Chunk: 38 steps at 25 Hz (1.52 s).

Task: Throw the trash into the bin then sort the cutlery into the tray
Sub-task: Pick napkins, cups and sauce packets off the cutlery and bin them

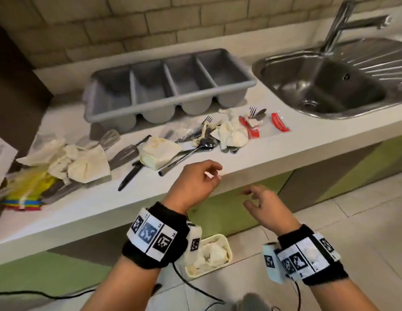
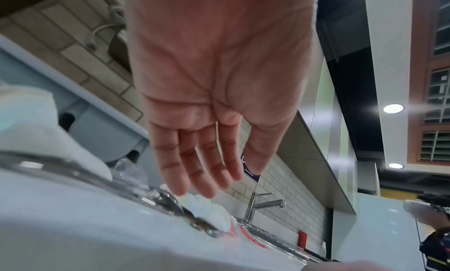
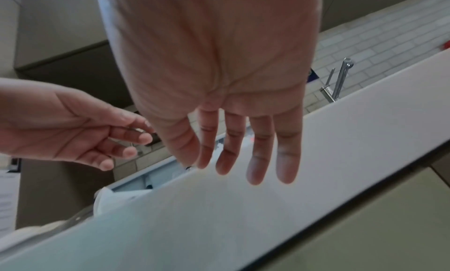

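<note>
On the white counter (image 1: 150, 194) lie crumpled napkins (image 1: 231, 133), a stained napkin wad (image 1: 158, 151), more napkins (image 1: 81, 162) at the left, red sachets (image 1: 279, 125), and mixed forks, spoons and knives (image 1: 195, 145). Behind them stands a grey four-compartment cutlery tray (image 1: 168, 86), with nothing in it. A pale bin (image 1: 210, 254) with napkins inside sits on the floor below. My left hand (image 1: 204, 176) hovers over the counter's front edge, fingers loose and holding nothing; the left wrist view shows the same hand (image 2: 212, 159) above a napkin (image 2: 209, 211). My right hand (image 1: 256, 198) (image 3: 243, 155) hangs open in front of the counter.
A steel sink (image 1: 325, 86) with a tap (image 1: 339, 25) takes up the right end of the counter. Yellow packaging (image 1: 27, 187) and grey plastic utensils (image 1: 110, 140) lie at the left. A black cable (image 1: 195, 286) trails over the tiled floor.
</note>
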Each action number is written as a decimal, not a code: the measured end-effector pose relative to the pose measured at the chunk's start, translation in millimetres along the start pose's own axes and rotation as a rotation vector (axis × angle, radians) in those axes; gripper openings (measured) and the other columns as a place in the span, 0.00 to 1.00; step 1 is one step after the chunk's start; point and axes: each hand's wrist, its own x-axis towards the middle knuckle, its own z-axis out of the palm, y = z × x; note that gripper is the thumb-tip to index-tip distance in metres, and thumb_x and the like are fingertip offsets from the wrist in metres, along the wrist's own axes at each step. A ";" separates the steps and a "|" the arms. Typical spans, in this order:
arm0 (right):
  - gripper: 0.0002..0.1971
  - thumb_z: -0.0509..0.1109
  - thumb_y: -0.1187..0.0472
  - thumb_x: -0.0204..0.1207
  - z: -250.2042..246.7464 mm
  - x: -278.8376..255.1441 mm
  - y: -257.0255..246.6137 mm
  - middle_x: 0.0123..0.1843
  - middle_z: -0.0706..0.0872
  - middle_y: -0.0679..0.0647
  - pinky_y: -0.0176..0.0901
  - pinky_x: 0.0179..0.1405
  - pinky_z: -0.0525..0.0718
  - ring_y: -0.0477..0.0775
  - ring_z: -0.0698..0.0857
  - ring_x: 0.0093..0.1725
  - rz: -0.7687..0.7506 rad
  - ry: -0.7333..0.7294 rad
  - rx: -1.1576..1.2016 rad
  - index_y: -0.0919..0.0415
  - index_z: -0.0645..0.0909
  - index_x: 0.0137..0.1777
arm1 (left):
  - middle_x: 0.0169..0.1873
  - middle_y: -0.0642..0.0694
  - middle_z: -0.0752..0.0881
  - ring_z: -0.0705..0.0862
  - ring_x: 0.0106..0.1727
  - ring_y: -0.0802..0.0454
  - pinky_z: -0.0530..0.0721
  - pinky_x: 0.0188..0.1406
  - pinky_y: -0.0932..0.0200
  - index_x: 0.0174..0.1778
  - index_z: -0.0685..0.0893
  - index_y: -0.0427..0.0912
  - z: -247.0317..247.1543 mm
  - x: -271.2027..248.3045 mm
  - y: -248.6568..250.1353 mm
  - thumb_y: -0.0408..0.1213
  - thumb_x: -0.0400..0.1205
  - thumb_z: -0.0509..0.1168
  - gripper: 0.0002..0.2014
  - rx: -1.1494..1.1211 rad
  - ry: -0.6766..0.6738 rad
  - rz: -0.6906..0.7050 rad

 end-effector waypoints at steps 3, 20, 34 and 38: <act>0.14 0.65 0.68 0.76 -32.7 8.5 -9.1 0.62 0.82 0.56 0.32 0.52 0.69 0.50 0.79 0.54 -0.003 0.066 -0.001 0.59 0.81 0.61 | 0.58 0.48 0.84 0.83 0.50 0.53 0.79 0.53 0.62 0.63 0.83 0.45 -15.6 18.8 17.4 0.37 0.80 0.66 0.15 0.035 0.074 0.012; 0.33 0.66 0.44 0.73 -119.9 186.9 31.4 0.83 0.57 0.49 0.73 0.73 0.68 0.71 0.61 0.79 -0.004 -0.227 -0.584 0.31 0.56 0.76 | 0.79 0.43 0.64 0.66 0.77 0.37 0.65 0.78 0.46 0.78 0.63 0.60 28.1 176.0 36.3 0.55 0.75 0.66 0.35 0.552 -0.066 -0.300; 0.15 0.58 0.73 0.79 -111.6 184.2 26.6 0.60 0.85 0.64 0.47 0.59 0.83 0.62 0.85 0.60 -0.013 0.014 -0.414 0.69 0.83 0.59 | 0.73 0.45 0.73 0.73 0.73 0.45 0.72 0.72 0.51 0.77 0.67 0.54 28.7 186.4 40.0 0.55 0.65 0.77 0.44 0.519 -0.068 -0.287; 0.14 0.59 0.71 0.79 -112.8 182.4 30.0 0.59 0.85 0.63 0.46 0.58 0.82 0.60 0.84 0.60 -0.006 0.033 -0.375 0.67 0.83 0.58 | 0.82 0.45 0.61 0.65 0.80 0.46 0.66 0.78 0.52 0.77 0.67 0.53 16.3 180.9 42.7 0.46 0.67 0.78 0.43 0.475 -0.115 -0.296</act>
